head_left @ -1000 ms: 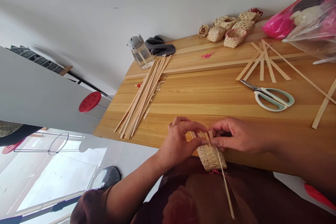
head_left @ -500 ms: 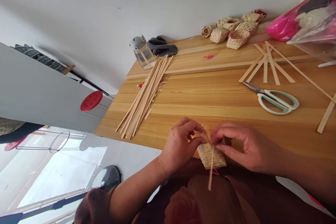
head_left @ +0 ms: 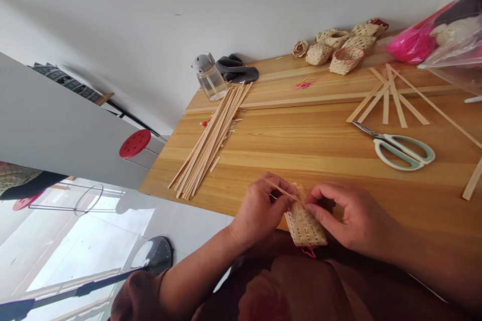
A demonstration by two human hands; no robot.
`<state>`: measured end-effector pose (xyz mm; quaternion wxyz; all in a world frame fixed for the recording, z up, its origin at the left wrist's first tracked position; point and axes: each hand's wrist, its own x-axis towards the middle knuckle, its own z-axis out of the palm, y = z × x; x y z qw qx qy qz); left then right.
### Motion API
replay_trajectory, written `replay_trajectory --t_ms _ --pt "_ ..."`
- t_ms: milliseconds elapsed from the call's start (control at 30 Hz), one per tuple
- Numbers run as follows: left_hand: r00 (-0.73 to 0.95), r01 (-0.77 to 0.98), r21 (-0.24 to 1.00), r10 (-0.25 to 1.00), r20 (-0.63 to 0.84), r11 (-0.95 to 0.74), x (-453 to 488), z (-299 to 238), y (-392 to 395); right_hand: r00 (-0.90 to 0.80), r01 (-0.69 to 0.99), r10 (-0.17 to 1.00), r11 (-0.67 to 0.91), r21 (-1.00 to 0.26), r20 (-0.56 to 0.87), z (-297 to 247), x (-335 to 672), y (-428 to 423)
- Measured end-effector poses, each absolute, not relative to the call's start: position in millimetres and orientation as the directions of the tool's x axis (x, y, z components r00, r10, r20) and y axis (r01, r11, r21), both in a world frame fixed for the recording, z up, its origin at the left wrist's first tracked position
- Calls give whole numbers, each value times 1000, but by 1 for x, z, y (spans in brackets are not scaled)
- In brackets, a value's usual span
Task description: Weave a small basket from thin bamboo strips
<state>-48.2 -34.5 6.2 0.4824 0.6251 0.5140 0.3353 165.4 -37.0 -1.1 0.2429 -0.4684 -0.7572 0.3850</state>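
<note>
We find the small woven basket (head_left: 305, 228) between our hands, over our lap at the near edge of the table (head_left: 301, 160), its long axis running from the loose top ends down toward our torso. Neither hand is clearly nearer. The fingers (head_left: 282, 195) of our left hand (head_left: 259, 213) are closed in a pinch on a loose strip (head_left: 280, 189), while those of our right hand (head_left: 350, 218) curl firmly on the basket's upper edge. Earlier that strip pointed down past the basket; now it slants across the top, toward the left.
</note>
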Motion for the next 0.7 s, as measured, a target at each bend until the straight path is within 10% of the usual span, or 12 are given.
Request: replay_trajectory --t_ms 700 --pt "229 148 986 967 -110 77 -48 2 -40 -409 378 883 -68 -923 -232 5 153 -29"
